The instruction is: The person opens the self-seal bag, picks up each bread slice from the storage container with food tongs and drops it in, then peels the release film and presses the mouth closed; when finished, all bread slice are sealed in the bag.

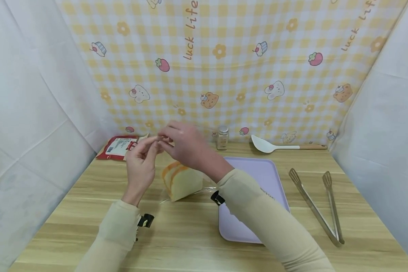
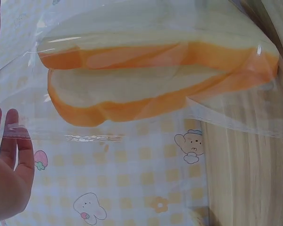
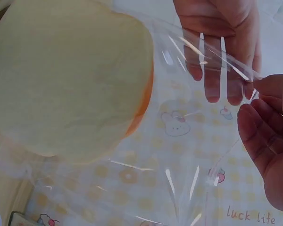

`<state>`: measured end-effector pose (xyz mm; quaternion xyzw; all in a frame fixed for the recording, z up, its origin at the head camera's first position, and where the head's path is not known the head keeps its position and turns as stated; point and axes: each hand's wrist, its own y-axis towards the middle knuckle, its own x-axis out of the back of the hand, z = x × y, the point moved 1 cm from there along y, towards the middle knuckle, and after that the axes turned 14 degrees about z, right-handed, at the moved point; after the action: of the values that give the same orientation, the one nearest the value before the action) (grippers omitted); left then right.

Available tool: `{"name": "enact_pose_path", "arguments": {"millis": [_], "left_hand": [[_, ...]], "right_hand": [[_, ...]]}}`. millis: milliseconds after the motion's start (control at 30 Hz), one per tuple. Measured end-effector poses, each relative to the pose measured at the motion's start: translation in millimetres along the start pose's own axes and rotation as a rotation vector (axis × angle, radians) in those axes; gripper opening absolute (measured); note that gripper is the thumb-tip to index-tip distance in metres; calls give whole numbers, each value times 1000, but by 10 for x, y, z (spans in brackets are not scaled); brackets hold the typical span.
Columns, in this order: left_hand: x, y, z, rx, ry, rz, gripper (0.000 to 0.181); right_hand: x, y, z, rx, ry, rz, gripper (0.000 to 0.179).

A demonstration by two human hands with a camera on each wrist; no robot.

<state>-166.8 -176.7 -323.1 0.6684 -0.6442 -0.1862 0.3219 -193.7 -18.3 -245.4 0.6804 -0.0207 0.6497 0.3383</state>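
In the head view, sliced bread (image 1: 187, 181) with orange crust stands over the wooden table inside a clear plastic bag (image 3: 193, 183). My left hand (image 1: 141, 166) pinches the bag's upper edge between thumb and index finger; its other fingers extend behind the film in the right wrist view. Close beside it, my right hand (image 1: 187, 145) pinches the same edge, fingertips almost meeting the left ones. Two thick slices (image 2: 132, 99) show through the film in the left wrist view. The exact grip point is partly hidden by fingers.
A red packet (image 1: 117, 148) lies at the back left. Behind the right hand stands a small glass jar (image 1: 222, 138). A white spatula (image 1: 265, 145) with wooden handle lies at the back right. My right forearm crosses a lilac tray (image 1: 231, 230); metal tongs (image 1: 312, 207) lie spread to its right.
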Motion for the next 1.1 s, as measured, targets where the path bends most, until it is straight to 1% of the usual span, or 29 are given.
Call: {"name": "enact_pose_path", "arguments": {"millis": [100,200,300,400,467,567,767,867,967,1033,1100], "left_hand": [[-5,-9,-23,-4,27,14,20],[-3,-18,-45,-8,46,27,19],[3,-26,-64,-2,60,37,21],[10,-27,-75,17,61,43,23],[8,-29,-83,30,63,43,23],[9,-34,-83,43,67,34,22],[-1,-43,-88,51,93,31,23],[-7,-45,-94,31,123,26,22],[-8,-40,-96,-7,171,26,21],[-7,-36,-93,-31,205,27,21],[-4,-33,-90,-47,232,22,20]], "right_hand": [[-4,-7,0,12,-37,4,18],[4,-5,0,13,-23,6,16],[18,-12,-2,-6,7,3,21],[17,-27,-8,-3,32,-30,22],[10,-46,-13,18,21,-54,19],[-10,-61,-20,56,-26,-81,14],[-7,-44,-18,64,-59,-77,12],[13,-36,-14,62,-63,-58,10],[37,-31,-11,65,-56,-34,9],[52,-32,-8,70,-66,-20,10],[56,-34,-6,91,-100,-24,11]]}}
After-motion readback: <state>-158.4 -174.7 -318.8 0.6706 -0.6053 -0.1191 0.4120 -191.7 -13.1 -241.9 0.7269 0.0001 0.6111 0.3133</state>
